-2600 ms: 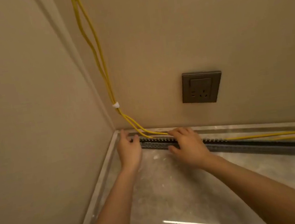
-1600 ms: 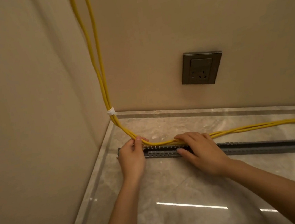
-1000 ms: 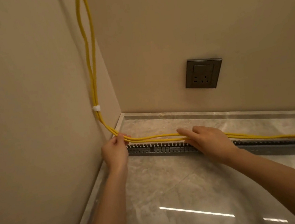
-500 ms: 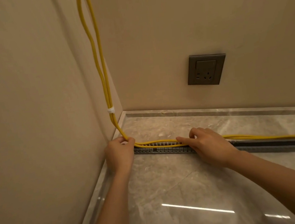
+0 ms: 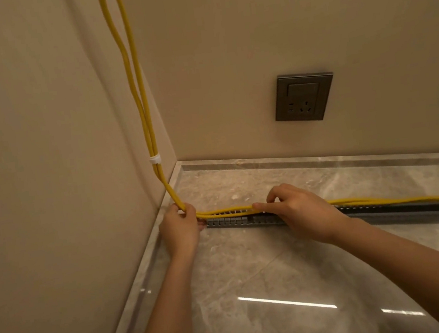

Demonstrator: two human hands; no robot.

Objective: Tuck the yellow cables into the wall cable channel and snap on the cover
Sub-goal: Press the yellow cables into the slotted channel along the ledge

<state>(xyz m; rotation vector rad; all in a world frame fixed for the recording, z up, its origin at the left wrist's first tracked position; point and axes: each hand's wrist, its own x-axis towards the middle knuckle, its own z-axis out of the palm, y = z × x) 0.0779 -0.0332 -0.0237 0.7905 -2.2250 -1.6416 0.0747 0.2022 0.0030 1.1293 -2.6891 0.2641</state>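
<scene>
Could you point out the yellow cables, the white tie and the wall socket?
yellow cables [image 5: 138,93], head view, hanging stretch.
white tie [image 5: 154,159], head view, its middle.
wall socket [image 5: 303,97], head view, middle of faceplate.

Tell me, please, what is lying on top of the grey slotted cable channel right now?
The yellow cables run along the top of the cable channel, held by the left hand at its end and the right hand further along. The right hand covers part of the channel.

Glossy marble-look floor tiles [image 5: 254,278], matt beige painted walls [image 5: 42,132], smooth yellow cables [image 5: 136,79], grey plastic slotted channel [image 5: 228,221], brushed-metal-look socket plate [image 5: 304,97]
</scene>
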